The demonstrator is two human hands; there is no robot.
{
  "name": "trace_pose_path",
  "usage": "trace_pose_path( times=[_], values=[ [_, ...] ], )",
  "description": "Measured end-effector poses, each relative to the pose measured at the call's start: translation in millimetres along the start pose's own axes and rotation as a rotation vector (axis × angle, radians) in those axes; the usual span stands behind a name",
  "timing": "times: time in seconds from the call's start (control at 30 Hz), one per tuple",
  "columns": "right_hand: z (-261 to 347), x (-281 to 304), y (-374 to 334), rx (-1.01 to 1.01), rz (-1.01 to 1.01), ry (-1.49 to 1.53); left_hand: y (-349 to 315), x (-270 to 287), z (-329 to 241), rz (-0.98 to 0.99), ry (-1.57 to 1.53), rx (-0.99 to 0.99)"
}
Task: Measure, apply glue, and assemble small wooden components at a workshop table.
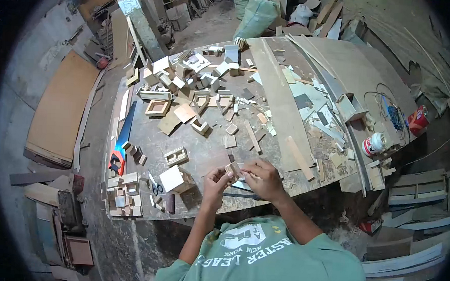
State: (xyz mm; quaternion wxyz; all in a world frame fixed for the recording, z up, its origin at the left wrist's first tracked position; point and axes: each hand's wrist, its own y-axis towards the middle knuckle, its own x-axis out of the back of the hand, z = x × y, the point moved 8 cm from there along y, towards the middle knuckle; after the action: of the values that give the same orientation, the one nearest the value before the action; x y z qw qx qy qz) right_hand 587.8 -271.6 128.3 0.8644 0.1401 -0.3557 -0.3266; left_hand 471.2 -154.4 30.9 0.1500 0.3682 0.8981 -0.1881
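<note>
So, the little pale wooden piece (232, 169) looks boxy with light tan faces, and it's held up over the counter (204, 145), just right of the white-topped box (176, 180). Left hand (215, 185) is on the box's side, fingers pinching the piece; right hand (264, 181) is farther from the box, wrist bent inward, fingers bunched, can't tell if they're gripping anything.

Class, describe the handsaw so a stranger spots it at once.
Find the big worktable and its left edge. The handsaw lies there, just beyond a cluster of small wooden blocks. Its blue blade and orange-and-black handle set it apart from nearby wood pieces.
</note>
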Motion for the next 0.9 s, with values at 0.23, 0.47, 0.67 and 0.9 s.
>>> trace_pose_path(
  times=[0.23,0.47,0.67,0.9],
  values=[
    [-2,-5,-4,0.013,0.034,0.009,4,1,2,0.008,0.004,0.009],
    [4,3,3,0.039,-0.005,-0.038,4,-1,-1,0.008,-0.014,0.011],
    [1,-3,-6,0.03,0.055,-0.01,7,2,2,0.032,-0.066,0.028],
    [9,7,-1,-0.001,0.032,-0.039,6,-1,2,0.035,-0.126,0.078]
  ],
)
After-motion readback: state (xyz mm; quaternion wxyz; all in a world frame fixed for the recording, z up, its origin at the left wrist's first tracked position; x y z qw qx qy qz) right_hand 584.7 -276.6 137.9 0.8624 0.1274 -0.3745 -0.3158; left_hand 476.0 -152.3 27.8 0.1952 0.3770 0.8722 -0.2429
